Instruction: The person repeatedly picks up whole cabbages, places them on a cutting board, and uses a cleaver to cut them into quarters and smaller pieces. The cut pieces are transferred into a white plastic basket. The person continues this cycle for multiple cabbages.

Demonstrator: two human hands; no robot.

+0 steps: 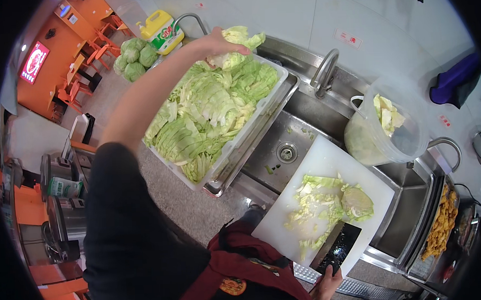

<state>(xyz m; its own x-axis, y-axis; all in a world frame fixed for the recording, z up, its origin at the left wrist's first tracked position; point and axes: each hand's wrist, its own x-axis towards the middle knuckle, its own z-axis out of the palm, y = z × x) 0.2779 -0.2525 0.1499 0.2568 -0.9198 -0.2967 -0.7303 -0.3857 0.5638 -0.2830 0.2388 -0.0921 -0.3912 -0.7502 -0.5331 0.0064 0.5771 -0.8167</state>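
My left hand (222, 46) is stretched out over a white plastic tub (229, 160) and holds a bunch of cut cabbage (240, 49). Sliced green cabbage (206, 107) fills this tub. My right hand (328, 287) grips a cleaver (337, 245) by its handle end, with the wide dark blade lying on the white cutting board (264, 231). Beside the blade, cabbage shreds (315, 211) are scattered over the board. A larger cabbage chunk (357, 202) rests near the board's right side.
The board lies across a steel sink (261, 165) with a faucet (326, 72). A clear bucket (363, 140) with cabbage pieces stands behind it. Whole cabbages (134, 58) and a yellow jug (159, 31) sit at the back left. Fried food (441, 221) fills a tray at right.
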